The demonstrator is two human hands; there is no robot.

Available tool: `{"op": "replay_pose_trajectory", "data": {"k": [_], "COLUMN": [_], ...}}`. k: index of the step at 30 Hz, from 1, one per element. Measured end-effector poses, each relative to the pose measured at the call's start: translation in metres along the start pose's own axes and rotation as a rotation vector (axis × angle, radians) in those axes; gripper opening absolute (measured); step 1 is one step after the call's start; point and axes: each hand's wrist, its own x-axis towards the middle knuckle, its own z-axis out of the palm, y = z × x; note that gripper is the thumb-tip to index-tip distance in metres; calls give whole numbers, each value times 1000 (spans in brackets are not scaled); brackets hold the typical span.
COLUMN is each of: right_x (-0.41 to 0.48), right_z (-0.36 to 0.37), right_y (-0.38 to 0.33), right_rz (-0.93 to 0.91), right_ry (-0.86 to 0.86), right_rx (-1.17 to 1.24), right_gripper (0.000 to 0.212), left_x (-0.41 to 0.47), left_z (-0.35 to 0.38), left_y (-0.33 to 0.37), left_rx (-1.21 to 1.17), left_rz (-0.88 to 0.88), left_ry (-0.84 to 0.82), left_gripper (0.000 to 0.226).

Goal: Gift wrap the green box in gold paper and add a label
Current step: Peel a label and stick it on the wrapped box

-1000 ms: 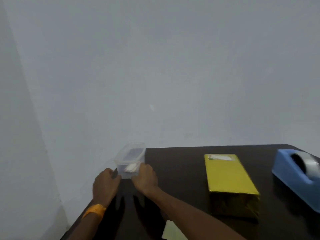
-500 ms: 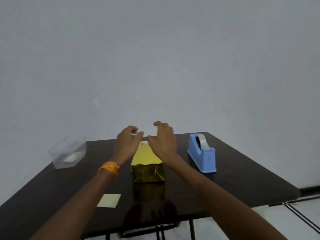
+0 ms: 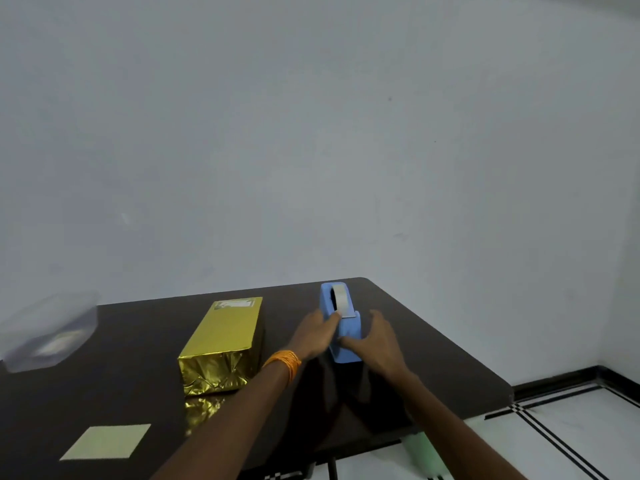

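Observation:
The box (image 3: 221,341) lies wrapped in gold paper in the middle of the dark table (image 3: 433,368), with a white label (image 3: 235,304) on the far end of its top. To its right stands a blue tape dispenser (image 3: 341,351) with a white tape roll (image 3: 338,299). My left hand (image 3: 313,336), with an orange wristband, reaches in from the left, and its fingertips touch the tape end at the cutter. My right hand (image 3: 377,344) holds the dispenser's near end, thumb on the front and fingers along its right side.
A clear plastic container (image 3: 48,330) sits at the table's far left. A pale yellow paper square (image 3: 107,441) lies near the front left edge. The table's right edge drops to a white tiled floor (image 3: 571,427). A plain wall stands behind.
Both hands left the clear container, passed over the gold box's far end, and now rest on the tape dispenser. My view swung right.

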Motion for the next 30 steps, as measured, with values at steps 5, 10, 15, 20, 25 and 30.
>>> {"op": "replay_pose_trajectory", "data": {"k": [5, 10, 15, 20, 25, 30], "right_x": [11, 20, 29, 40, 43, 47], "right_z": [6, 2, -21, -45, -60, -70], "right_y": [12, 13, 30, 48, 60, 66], "right_rz": [-100, -154, -154, -137, -107, -96], "right_ry": [-56, -37, -13, -3, 50, 69], "right_rx": [99, 82, 77, 65, 61, 26], "right_gripper": [60, 54, 37, 33, 28, 29], "left_x": [8, 19, 33, 48, 58, 69], "left_z": [19, 30, 55, 82, 105, 117], "left_y": [-14, -10, 5, 21, 30, 34], "left_rx": [-176, -200, -127, -164, -157, -158], "left_rz": [-95, -85, -66, -41, -16, 4], "left_ry": [-109, -92, -40, -47, -38, -46], "left_gripper": [71, 65, 75, 75, 69, 78]}}
